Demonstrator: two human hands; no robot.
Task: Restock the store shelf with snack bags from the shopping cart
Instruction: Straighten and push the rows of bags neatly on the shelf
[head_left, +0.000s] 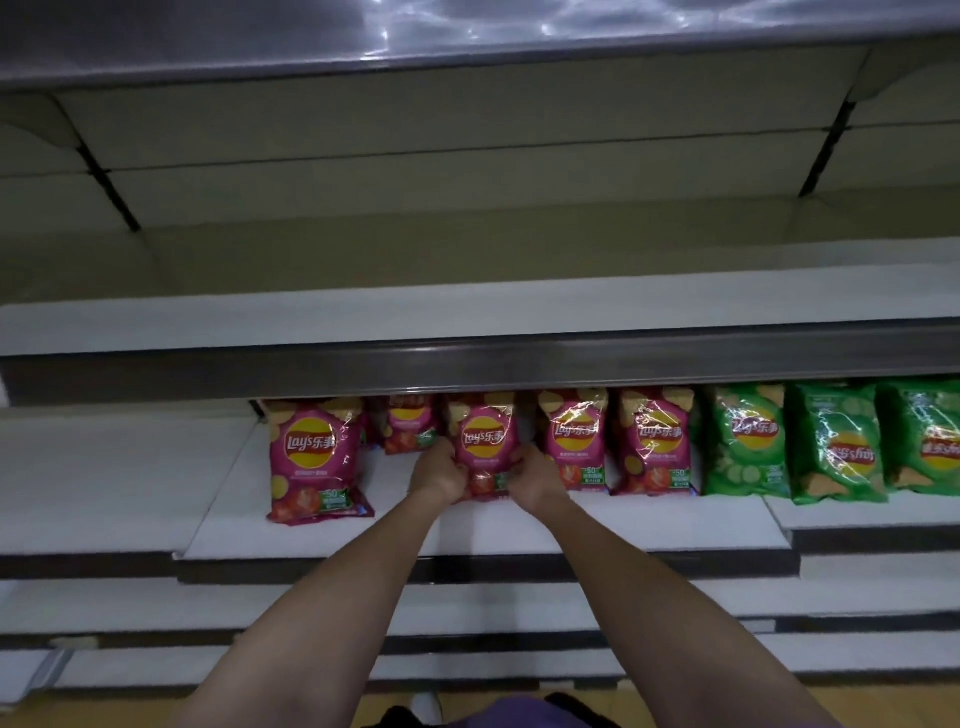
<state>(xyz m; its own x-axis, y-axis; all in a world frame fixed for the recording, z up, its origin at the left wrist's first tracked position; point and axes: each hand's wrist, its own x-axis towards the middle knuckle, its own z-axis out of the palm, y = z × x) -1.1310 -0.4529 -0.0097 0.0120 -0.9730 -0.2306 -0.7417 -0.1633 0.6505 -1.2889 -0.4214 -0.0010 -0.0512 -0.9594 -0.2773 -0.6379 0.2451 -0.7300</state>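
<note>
On the white shelf (597, 525) a pink snack bag (311, 457) stood leftmost. Beside it the left hand (439, 475) and right hand (535, 480) — fingers curled round its lower corners — gripped a second pink bag (485, 441) upright. Two more pink bags (574, 436) followed, then three green bags (831, 447).

**Shop aisle, snack section**

Clearly a retail store: tiered white shelving (571, 525) with dark metal price rails (467, 364) running across. Along the middle tier, from 9 to 3 o'clock, a faced row of pink chip bags (311, 457), then green chip bags (748, 447) of the same brand. Bare shelf boards (415, 306) toward 12 o'clock.
</note>
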